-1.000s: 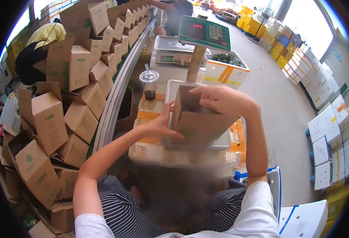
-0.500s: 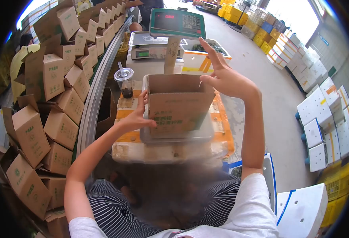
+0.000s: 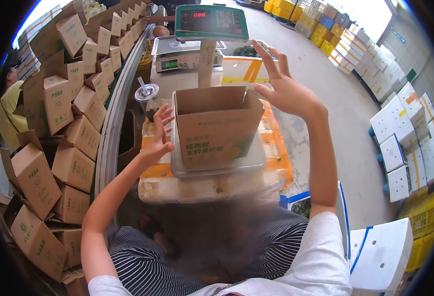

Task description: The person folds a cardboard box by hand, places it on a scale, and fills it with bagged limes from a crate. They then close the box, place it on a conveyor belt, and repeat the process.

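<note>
An open cardboard box [image 3: 219, 135] with green print stands upright on the tray of a scale [image 3: 177, 170]. Behind it rises the scale's green display [image 3: 211, 22], lit with red digits. My left hand [image 3: 156, 138] is just left of the box, fingers apart, holding nothing. Raised beyond the box's right rear corner, my right hand [image 3: 283, 89] has its fingers spread and is empty. The scale rests on a white foam block [image 3: 207, 190] with orange tape. A lidded plastic cup with a straw [image 3: 147, 92] stands behind my left hand.
Rows of cardboard boxes [image 3: 74, 165] lean at the left beside a metal rail [image 3: 120, 98]. A second scale [image 3: 170, 61] stands behind. White foam boxes [image 3: 402, 133] and yellow crates [image 3: 421, 222] are at the right. A person in yellow [image 3: 10, 111] is far left; another person's arm shows at the top.
Both hands have moved away from the box and opened wider. The box has turned slightly on the tray, and the camera view has shifted. The person at the far left shows more.
</note>
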Tool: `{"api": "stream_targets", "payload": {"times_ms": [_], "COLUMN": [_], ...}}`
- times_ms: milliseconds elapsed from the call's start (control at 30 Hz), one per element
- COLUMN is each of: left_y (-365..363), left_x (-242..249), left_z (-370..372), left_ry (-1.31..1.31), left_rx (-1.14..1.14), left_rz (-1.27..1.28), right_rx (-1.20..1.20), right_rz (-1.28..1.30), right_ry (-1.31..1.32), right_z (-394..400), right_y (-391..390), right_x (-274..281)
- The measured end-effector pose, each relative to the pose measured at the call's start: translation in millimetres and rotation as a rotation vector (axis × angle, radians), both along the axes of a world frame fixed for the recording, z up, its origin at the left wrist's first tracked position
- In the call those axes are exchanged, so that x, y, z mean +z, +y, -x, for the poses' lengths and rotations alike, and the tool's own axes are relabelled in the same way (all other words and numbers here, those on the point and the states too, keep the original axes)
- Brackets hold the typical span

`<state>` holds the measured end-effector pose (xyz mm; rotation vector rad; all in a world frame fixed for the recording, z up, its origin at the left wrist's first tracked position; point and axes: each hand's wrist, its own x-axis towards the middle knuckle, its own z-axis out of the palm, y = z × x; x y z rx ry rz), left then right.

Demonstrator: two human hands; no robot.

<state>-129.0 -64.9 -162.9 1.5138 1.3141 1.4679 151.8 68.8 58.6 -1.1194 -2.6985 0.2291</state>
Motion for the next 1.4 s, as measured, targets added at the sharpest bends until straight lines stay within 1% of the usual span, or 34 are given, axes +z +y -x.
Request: {"api": "stream_targets", "payload": {"times_ms": [67,133,200,233,267,300,333,367,400,433,467,500,533,567,600,633,667,700,733,867,900,933,967,1067,1100,1200,1233,1333,1367,1400], "left_y": [-7,-12,-21,-21,-21,-15,-10,-13,-20,-21,-29,-31,-34,-37,-33,-35,-35,-34,-35,-33,-31,-30,-28,-25,-23,-18,-18,-19,-20,-21], "left_x": [5,12,13,11,3,-10,-18,-26,-35,-46,-49,-48,-25,-13,-25,-31,-21,-9,-1,21,12,10,14,22,24,32,33,40,42,37], "left_z": [4,8,20,24,32,46,59,70,82,92,101,108,76,44,51,81,80,72,64,40,68,72,71,62,59,53,52,42,40,51], "left_ry": [0.021,0.066,0.110,0.133,0.050,-0.049,-0.088,-0.136,-0.178,-0.233,-0.304,-0.525,-0.507,-0.484,-0.539,-0.581,-0.575,-0.570,-0.561,-0.548,-0.543,-0.536,-0.523,-0.478,-0.462,-0.402,-0.381,-0.282,-0.258,-0.275], "left_rx": [0.025,0.033,0.076,0.070,0.066,0.095,0.121,0.134,0.147,0.154,0.161,0.164,0.247,0.328,0.333,0.351,0.363,0.376,0.392,0.449,0.427,0.432,0.438,0.479,0.488,0.512,0.522,0.566,0.560,0.504], "left_rz": [0.024,0.019,0.017,0.018,-0.013,-0.080,-0.081,-0.064,-0.040,-0.019,-0.013,0.029,0.057,0.084,0.115,0.129,0.123,0.117,0.105,0.047,0.032,0.014,0.002,-0.013,-0.016,-0.031,-0.034,-0.037,-0.037,-0.059], "right_rx": [-0.025,-0.230,-0.387,-0.434,-0.517,-0.692,-0.802,-0.879,-1.047,-1.130,-1.211,-1.281,-1.302,-1.294,-1.286,-1.214,-1.205,-1.191,-1.171,-1.264,-1.202,-1.141,-1.178,-1.247,-1.239,-1.075,-1.000,-0.829,-0.787,-0.724], "right_rz": [-0.100,-0.089,-0.227,-0.227,-0.215,-0.169,-0.136,-0.057,0.207,0.320,0.345,0.387,0.419,0.435,0.471,0.475,0.551,0.532,0.507,0.172,0.138,0.100,0.053,0.075,0.037,0.151,0.248,0.619,0.691,0.704], "right_ry": [-0.021,-0.143,-0.067,-0.047,-0.038,-0.185,-0.305,-0.363,-0.465,-0.509,-0.480,-0.465,-0.422,-0.475,-0.530,-0.411,-0.297,-0.257,-0.216,-0.216,-0.213,-0.216,-0.167,-0.225,-0.177,-0.091,-0.066,0.120,0.342,0.444], "right_z": [-15,-50,-119,-156,-195,-268,-314,-347,-367,-395,-405,-423,-429,-424,-425,-435,-438,-439,-439,-445,-468,-485,-476,-472,-464,-458,-460,-440,-426,-406], "right_y": [4,2,10,0,-14,-58,-89,-125,-156,-187,-215,-242,-249,-247,-253,-258,-252,-245,-236,-209,-207,-206,-203,-192,-189,-178,-174,-156,-154,-150], "right_x": [-20,-33,-86,-109,-132,-175,-212,-232,-243,-263,-272,-275,-284,-290,-296,-308,-309,-312,-313,-312,-320,-327,-312,-288,-278,-267,-269,-253,-245,-229]}}
